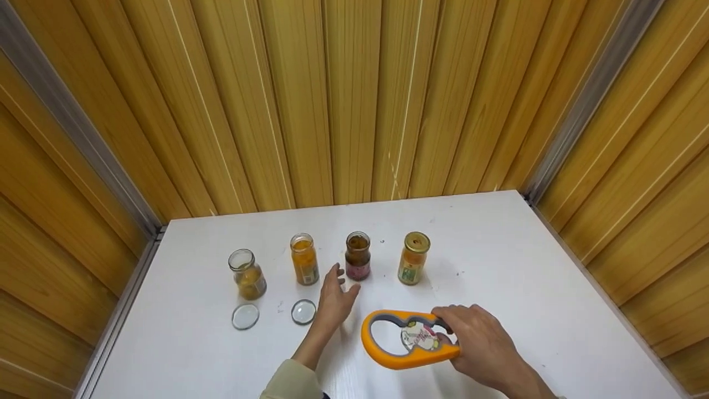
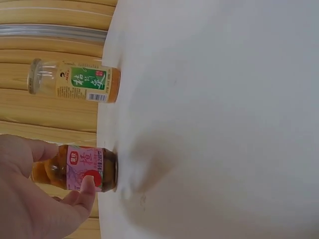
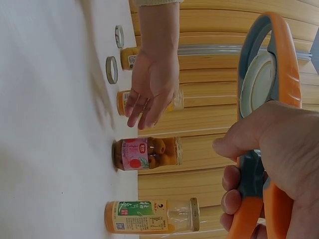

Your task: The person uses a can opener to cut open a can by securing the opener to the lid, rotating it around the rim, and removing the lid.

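My right hand (image 1: 484, 346) grips an orange and grey jar opener (image 1: 396, 363) by its handles. A round lid with a printed face (image 1: 419, 335) sits inside the opener's loop; its pale side (image 3: 259, 82) shows in the right wrist view. My left hand (image 1: 335, 302) has its fingers and thumb spread beside a lidless jar of dark fruit (image 1: 358, 257) with a pink label. In the left wrist view that jar (image 2: 84, 169) stands upright on the table, just beyond the thumb and fingers of the left hand (image 2: 45, 199).
To the right stands a capped jar (image 1: 414, 259) with a gold lid. Two lidless jars, one of orange fruit (image 1: 304, 260) and one of yellow fruit (image 1: 250, 280), stand at left. Two loose lids, one nearer (image 1: 303, 312) and one farther left (image 1: 245, 316), lie before them on the white table (image 1: 526, 277).
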Demonstrator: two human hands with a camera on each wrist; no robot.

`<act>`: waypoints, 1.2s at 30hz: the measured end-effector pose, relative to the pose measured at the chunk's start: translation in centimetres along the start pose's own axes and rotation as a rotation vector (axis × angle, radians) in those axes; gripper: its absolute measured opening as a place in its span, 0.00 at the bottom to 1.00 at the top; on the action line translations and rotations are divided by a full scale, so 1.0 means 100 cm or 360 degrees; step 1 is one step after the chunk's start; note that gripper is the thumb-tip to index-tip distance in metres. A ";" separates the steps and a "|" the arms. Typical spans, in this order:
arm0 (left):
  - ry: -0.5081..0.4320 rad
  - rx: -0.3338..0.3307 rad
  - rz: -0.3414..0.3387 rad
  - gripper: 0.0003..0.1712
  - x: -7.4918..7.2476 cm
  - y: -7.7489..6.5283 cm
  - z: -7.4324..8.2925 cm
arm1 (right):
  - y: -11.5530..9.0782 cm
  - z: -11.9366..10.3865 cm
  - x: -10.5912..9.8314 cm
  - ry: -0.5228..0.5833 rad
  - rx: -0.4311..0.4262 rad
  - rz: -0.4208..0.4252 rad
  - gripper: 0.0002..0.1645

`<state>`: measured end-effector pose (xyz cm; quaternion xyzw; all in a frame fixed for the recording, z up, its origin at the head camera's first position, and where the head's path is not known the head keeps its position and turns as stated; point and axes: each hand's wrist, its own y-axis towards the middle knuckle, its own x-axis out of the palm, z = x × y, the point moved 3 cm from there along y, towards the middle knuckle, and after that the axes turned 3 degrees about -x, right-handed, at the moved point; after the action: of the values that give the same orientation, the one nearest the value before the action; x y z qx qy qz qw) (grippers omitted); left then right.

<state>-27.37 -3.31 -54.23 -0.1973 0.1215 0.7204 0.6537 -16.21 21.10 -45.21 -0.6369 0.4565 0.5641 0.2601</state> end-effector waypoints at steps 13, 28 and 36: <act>-0.0194 -0.0057 -0.0484 0.22 -0.017 -0.064 0.027 | 0.002 -0.006 -0.001 0.0017 -0.0072 0.0061 0.27; -0.0744 -0.0228 -0.0923 0.16 -0.030 -0.114 0.051 | 0.003 -0.014 -0.003 -0.0026 -0.0146 0.0127 0.28; -0.0780 -0.0289 -0.1042 0.24 -0.034 -0.130 0.056 | 0.005 -0.018 -0.001 -0.0010 -0.0181 0.0134 0.24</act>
<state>-14.97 -2.43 -46.61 -0.1050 -0.1708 0.5082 0.8376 -15.73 19.35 -44.63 -0.6292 0.4492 0.6016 0.2010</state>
